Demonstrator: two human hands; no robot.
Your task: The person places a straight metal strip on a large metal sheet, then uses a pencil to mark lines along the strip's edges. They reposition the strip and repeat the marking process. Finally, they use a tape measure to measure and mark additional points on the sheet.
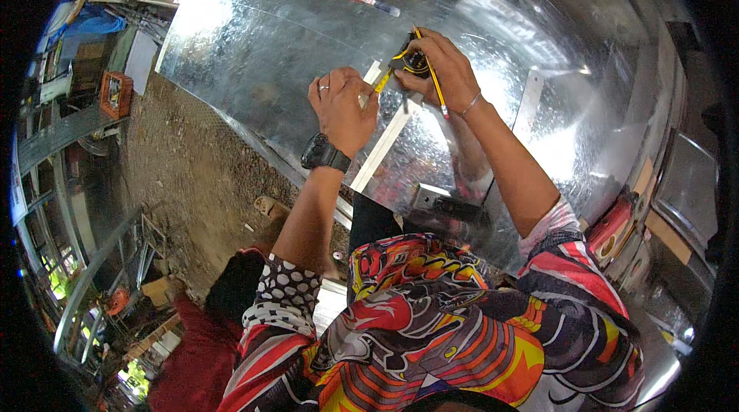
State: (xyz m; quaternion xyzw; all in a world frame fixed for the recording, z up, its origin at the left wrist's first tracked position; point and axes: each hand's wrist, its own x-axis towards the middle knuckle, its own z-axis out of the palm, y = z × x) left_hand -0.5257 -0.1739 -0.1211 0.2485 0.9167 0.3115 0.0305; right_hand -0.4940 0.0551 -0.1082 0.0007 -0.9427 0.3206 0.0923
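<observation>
My right hand grips a black and yellow tape measure. A yellow pencil is tucked along the same hand's fingers. From the case a short length of yellow tape blade runs to my left hand, whose curled fingers close on its end. Both hands are over a pale, narrow strip that lies on a shiny metal sheet; my hands partly cover the strip. Beyond them, a white marker pen with a dark end rests on the sheet.
A flat metal bar lies right of my right forearm, and a small metal piece sits near my body. At lower left is a person in a dark red top. An orange crate and metal frames stand at far left, past the gravelly ground.
</observation>
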